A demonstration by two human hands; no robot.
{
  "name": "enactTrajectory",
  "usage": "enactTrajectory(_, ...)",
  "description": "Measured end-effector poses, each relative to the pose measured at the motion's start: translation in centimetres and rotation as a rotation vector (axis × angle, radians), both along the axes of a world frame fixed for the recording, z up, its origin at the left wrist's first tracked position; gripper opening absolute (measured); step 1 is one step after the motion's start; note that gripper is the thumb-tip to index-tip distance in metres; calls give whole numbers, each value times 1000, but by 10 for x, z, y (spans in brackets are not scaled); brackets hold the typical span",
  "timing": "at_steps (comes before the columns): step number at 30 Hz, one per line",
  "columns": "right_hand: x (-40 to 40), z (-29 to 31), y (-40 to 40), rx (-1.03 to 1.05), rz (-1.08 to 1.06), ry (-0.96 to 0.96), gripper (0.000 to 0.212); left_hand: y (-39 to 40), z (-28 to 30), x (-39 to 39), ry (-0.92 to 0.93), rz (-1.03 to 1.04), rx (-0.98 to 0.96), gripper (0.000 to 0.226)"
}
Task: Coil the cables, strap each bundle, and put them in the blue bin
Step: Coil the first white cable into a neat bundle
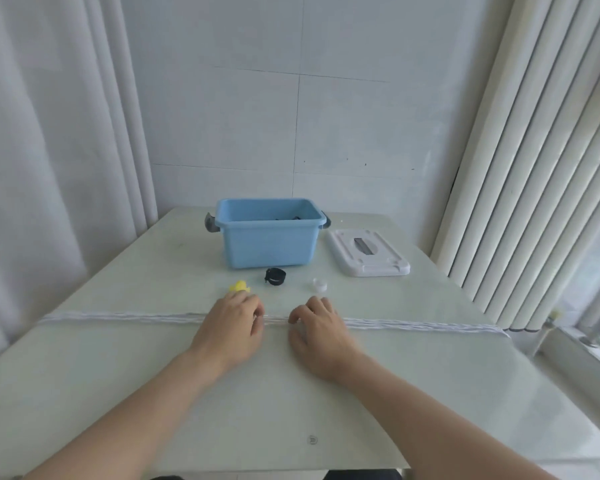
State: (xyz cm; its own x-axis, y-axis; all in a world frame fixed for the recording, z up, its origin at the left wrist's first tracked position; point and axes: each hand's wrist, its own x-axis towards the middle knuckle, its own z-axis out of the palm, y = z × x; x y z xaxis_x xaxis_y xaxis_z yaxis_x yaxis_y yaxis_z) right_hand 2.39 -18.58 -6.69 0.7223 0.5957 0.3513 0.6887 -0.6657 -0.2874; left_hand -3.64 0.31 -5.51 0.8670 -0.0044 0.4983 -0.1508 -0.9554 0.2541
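A long white cable (pixel 118 317) lies stretched across the table (pixel 430 375), from side to side. Both hands sit on its middle, close together. The left hand (pixel 234 327) and the right hand (pixel 321 329) each curl their fingers down onto the cable and pinch it. Behind them lie a yellow strap (pixel 239 286), a black strap (pixel 275 276) and a white strap (pixel 318 284). Farther back stands the blue bin (pixel 267 242), with its white lid (pixel 369 256) beside it.

The bin (pixel 269 242) was light blue with grey handles. The long cable (pixel 118 317) was white. Three small straps were yellow (pixel 239 286), black (pixel 275 276) and white (pixel 318 284).
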Motion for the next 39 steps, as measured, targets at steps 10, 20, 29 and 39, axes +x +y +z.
enactTrajectory(10,-32,19,0,-185,-74,23,26,5,-5,-45,314,92,35,8)
enactTrajectory(20,-53,26,-40,-184,-171,-37,18,53,19,-91,435,246,190,11)
enactTrajectory(29,-25,29,-114,-151,-476,53,17,164,9,-111,577,667,182,77)
enactTrajectory(39,-11,20,-126,-26,-430,242,48,193,41,-122,431,566,-114,58)
